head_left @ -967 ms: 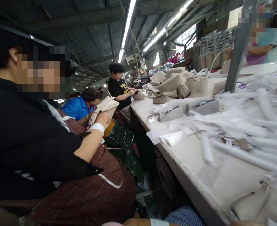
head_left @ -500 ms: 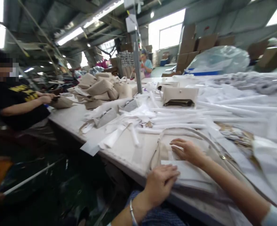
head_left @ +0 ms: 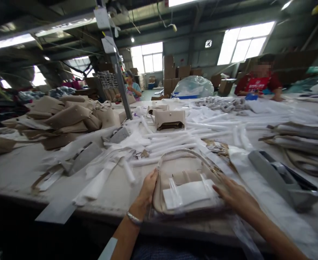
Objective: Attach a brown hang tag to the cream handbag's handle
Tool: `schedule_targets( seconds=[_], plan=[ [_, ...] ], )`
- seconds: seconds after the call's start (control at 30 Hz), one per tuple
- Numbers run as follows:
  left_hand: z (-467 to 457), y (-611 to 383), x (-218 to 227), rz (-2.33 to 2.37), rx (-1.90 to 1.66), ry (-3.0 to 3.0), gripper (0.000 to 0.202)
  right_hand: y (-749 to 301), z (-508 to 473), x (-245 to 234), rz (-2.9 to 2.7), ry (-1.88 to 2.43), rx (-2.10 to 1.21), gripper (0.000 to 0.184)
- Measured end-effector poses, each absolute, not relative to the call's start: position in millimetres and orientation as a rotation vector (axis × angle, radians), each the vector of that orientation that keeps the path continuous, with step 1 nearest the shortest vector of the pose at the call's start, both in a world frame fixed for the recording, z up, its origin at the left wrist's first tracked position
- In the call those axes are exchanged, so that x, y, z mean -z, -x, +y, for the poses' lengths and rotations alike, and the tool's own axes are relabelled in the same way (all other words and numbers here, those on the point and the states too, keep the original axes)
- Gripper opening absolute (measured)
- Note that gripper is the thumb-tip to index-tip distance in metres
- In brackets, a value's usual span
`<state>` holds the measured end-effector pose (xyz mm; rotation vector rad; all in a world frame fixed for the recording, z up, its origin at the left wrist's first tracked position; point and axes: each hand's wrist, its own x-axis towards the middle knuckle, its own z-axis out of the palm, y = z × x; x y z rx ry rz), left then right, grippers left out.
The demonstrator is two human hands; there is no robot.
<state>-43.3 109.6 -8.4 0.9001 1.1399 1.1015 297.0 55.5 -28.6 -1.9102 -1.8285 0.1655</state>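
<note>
A beige shoulder handbag (head_left: 160, 196) lies at the table's near edge, its strap (head_left: 184, 151) arched away from me. Across the bag's front is a folded white sheet (head_left: 191, 195), with clear strips running over it. My left hand (head_left: 148, 186) grips the bag's left side, thumb along the edge. At the right side my right hand (head_left: 233, 191) is closed round the bag by the strap end; part of its grip is hidden. A clear plastic strip (head_left: 241, 231) hangs below the right wrist.
Right of me stands a grey tape dispenser (head_left: 275, 180), with stacked beige pieces (head_left: 305, 135) behind. White paper rolls (head_left: 169, 142) and an upright beige bag (head_left: 170, 117) lie ahead. A bag heap (head_left: 64, 115) is left of the metal post (head_left: 122, 83). Co-workers (head_left: 258, 81) are across the table.
The view has swung right. My hands have moved from the white sheet to the bag's two sides, and the bag is turned to face me. The co-worker at left is out of view.
</note>
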Motion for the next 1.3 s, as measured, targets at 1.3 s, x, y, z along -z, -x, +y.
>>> schedule_targets(
  seconds=[1.3],
  plan=[
    [-27.3, 56.7, -59.7, 1.466, -1.825, -1.688, 0.034, -337.5, 146.5, 16.8, -2.131, 1.846, -0.147, 0.034]
  ],
)
